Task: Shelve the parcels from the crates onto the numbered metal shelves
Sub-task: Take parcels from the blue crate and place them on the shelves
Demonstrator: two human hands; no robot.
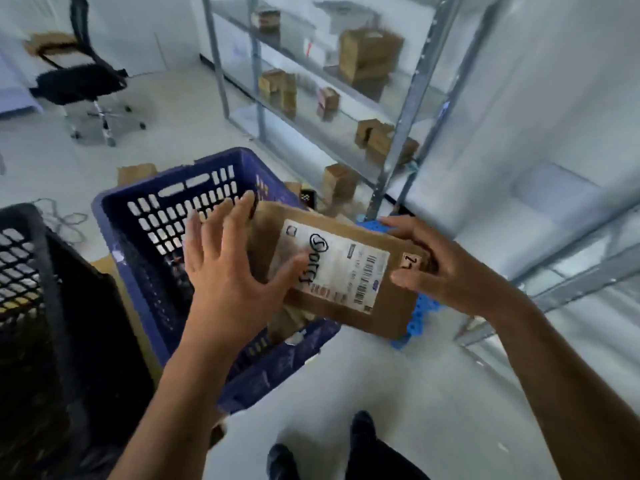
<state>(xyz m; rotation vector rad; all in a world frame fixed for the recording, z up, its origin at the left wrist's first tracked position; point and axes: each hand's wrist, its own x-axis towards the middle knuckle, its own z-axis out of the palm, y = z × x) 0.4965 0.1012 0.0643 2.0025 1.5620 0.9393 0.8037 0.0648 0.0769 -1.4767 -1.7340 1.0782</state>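
Observation:
I hold a flat brown cardboard parcel (384, 306) with a white shipping label and a small "2-" sticker above the blue crate (138, 209). My right hand (446, 268) grips its right end, thumb on top. My left hand (228, 265) presses against its left end with fingers spread, thumb on the label. More brown parcels lie inside the blue crate beneath. A black crate (38, 271) stands at the left. The metal shelves (398, 143) rise ahead on the right, carrying several brown boxes.
A black office chair (83, 81) stands at the back left. A blue plastic pallet piece (419, 306) lies under the parcel. A second shelf frame (568, 285) runs along the right. Loose cardboard lies beside the crates. My shoes show at the bottom.

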